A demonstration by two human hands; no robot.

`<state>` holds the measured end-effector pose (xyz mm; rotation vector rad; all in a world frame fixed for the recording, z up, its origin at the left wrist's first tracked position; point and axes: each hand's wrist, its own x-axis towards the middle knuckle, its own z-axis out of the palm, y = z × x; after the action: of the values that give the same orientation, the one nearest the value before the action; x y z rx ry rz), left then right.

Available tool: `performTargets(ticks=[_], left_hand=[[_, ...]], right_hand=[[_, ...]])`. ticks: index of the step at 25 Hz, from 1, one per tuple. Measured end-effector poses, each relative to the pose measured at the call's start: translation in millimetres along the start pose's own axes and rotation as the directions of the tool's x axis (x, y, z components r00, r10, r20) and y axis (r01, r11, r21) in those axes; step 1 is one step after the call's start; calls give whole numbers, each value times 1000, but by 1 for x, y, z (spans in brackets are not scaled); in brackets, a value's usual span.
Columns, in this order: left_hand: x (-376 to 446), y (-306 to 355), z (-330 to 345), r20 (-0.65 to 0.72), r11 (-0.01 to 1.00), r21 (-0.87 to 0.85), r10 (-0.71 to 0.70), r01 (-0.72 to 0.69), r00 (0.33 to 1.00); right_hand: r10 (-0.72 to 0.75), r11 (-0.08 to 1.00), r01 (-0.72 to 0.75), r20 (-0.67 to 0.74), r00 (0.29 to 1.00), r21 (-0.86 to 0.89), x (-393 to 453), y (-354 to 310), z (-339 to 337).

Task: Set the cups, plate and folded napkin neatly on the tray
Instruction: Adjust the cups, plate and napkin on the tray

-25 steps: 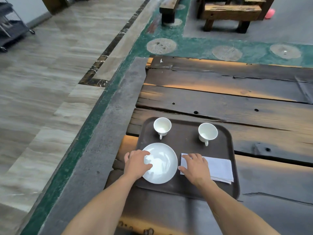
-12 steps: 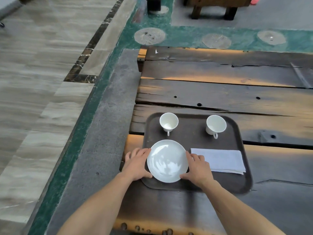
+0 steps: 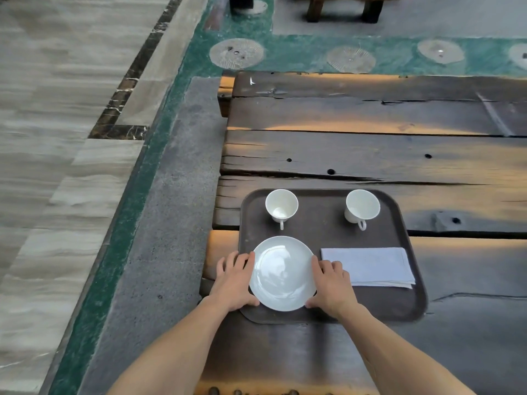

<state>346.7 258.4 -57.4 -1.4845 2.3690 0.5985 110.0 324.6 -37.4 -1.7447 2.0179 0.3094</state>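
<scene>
The surface (image 3: 370,155) is bearing the tray (image 3: 319,232), with the plate (image 3: 283,273) sitting at 7 o'clock, the napkin (image 3: 368,266) at 4, the left cup (image 3: 281,206) at 11 and the right cup (image 3: 362,206) at 1. The left hand (image 3: 232,283) and right hand (image 3: 332,283) are laying nearly straight fingers against the plate's rim at 9 and 3, gripping nothing.

No writing, label, brand or number can be read anywhere here, neither on the tray (image 3: 328,235) nor the table (image 3: 370,155).
</scene>
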Motion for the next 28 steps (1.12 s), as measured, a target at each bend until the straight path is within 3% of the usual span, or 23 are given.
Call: performTargets(ticks=[19,28], left_hand=[[11,-6,1,0,999,32,27,-27,1000],[7,5,1,-2,998,-35,-59,59,998]], right_hand=[[-2,999,3,-42,999,33,2,5,10],[-16,999,19,-60,998,49,-2,13,10]])
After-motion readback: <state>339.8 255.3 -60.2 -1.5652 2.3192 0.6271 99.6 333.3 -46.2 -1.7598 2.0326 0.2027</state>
